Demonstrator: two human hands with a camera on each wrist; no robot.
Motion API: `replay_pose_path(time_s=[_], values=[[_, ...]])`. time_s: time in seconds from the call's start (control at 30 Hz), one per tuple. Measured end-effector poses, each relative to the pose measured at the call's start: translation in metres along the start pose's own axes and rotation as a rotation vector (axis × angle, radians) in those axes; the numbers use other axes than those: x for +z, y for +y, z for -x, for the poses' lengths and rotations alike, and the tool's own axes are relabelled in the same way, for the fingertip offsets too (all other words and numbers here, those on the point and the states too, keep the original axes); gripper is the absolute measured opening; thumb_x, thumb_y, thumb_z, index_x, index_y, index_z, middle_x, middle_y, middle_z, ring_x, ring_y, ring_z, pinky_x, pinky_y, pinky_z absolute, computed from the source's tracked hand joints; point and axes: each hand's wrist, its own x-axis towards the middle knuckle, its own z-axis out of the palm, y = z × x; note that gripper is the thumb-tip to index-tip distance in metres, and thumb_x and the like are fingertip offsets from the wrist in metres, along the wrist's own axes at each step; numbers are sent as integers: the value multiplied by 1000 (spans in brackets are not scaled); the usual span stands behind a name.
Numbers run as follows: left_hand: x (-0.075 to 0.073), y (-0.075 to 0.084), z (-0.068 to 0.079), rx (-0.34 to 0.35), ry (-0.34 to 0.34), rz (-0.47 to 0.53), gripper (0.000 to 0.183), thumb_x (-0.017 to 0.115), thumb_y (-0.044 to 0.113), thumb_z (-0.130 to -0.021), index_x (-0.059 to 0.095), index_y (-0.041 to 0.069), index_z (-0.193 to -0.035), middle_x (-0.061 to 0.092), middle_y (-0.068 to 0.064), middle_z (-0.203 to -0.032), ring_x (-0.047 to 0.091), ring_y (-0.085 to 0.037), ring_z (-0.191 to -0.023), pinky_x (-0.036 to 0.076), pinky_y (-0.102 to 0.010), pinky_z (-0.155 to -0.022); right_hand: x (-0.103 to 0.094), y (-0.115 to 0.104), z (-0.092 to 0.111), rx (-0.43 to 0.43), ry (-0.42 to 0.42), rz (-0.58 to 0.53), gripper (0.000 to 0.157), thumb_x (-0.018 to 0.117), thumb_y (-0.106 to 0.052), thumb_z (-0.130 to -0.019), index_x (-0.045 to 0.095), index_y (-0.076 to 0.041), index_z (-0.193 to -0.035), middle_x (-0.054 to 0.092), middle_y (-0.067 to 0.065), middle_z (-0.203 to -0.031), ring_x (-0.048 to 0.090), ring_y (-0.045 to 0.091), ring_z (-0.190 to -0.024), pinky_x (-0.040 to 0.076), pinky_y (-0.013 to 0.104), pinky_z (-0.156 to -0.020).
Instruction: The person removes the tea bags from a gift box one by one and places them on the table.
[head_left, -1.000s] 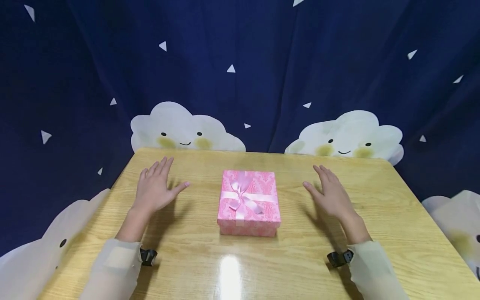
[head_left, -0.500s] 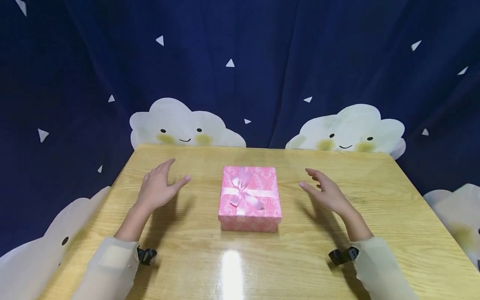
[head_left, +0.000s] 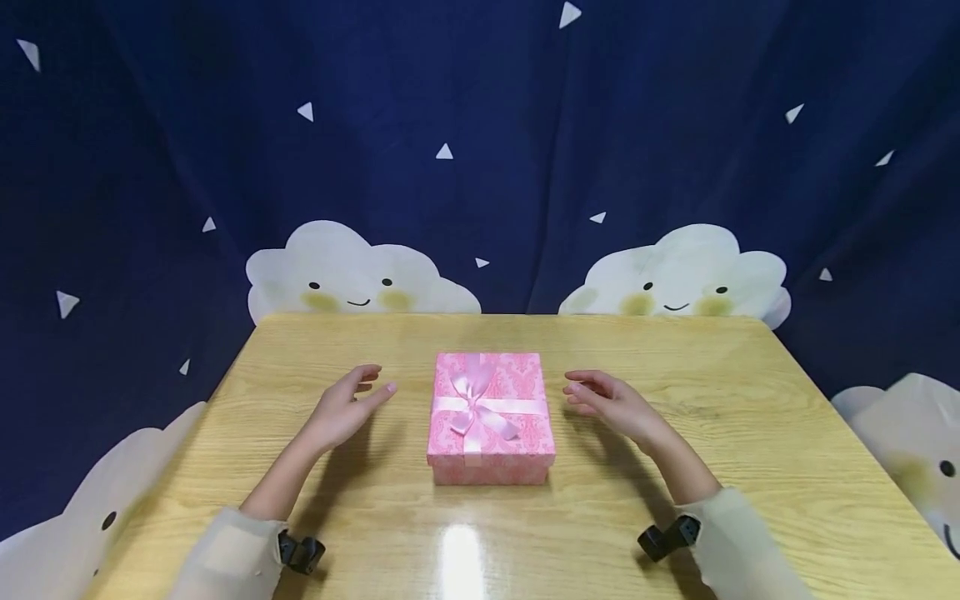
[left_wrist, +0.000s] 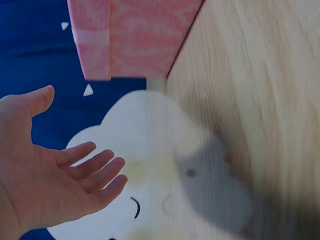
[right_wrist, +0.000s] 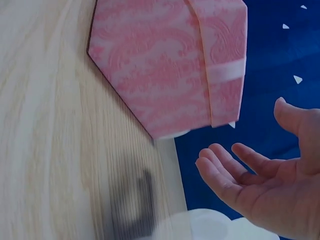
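Observation:
A pink patterned gift box (head_left: pixel 517 385) with its lid on sits in the middle of the wooden table, a pale pink ribbon bow (head_left: pixel 474 404) across its top. To its left my left hand (head_left: pixel 341 412) hovers over the table, fingers relaxed and apart from the box. My right hand (head_left: pixel 618 407) mirrors it on the other side, fingers loosely bent, nearer the box and holding nothing. Both wrist views show an empty palm facing the box, with the lid's edge visible on the box side (right_wrist: pixel 150 75). In the left wrist view the thumb is spread from the fingers (left_wrist: pixel 102 172).
The light wooden table (head_left: pixel 637 533) reaches back to a dark blue curtain (head_left: pixel 375 100) printed with white triangles and smiling clouds. Black wrist cameras (head_left: pixel 302 552) are strapped below each hand, near pale sleeves (head_left: pixel 232 550).
Both hands have moved inward toward the box, and their fingers have relaxed from a wider spread. The box stays in place on the table; the head view shifts slightly.

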Motion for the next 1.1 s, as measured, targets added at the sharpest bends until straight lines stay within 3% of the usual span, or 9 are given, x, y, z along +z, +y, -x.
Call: replay_pose_path(time_s=[0.37,0.57,0.77,0.93,1.1], values=[[20,9,-3,-11,-49,115,61,53,41,-96,41,2,-141,49,-21,-142,45,-40,-132,44,-52,-109,16,0,-4,36,-59,-86,55,48,-27,-101,37,13,-138,48,34,-135,54,40,-123,48,47,-106],[29,13,-6,2,-79,183,56,54,36,-97,44,0,-139,53,-21,-136,51,-38,-127,47,-48,-106,21,0,-7,46,-72,-125,56,50,-28,-100,38,13,-137,51,33,-134,62,29,-115,48,48,-106],[33,19,-5,10,-138,332,51,54,24,-97,44,-8,-135,56,-26,-125,58,-37,-115,53,-45,-101,25,-3,-7,70,-67,-189,54,51,-25,-100,40,15,-135,60,25,-124,66,17,-104,47,47,-107],[37,22,-6,-18,-205,505,49,55,17,-95,43,-15,-131,60,-29,-120,66,-21,-99,53,-46,-100,28,-4,-8,85,-66,-257,51,51,-18,-99,39,18,-133,66,5,-108,66,8,-94,54,36,-101],[40,22,-8,-55,-248,601,46,54,15,-96,44,-18,-127,65,-22,-110,66,-11,-87,56,-40,-96,29,-4,-10,126,-58,-367,51,50,-12,-99,35,23,-133,66,-2,-96,66,5,-88,59,23,-88]])
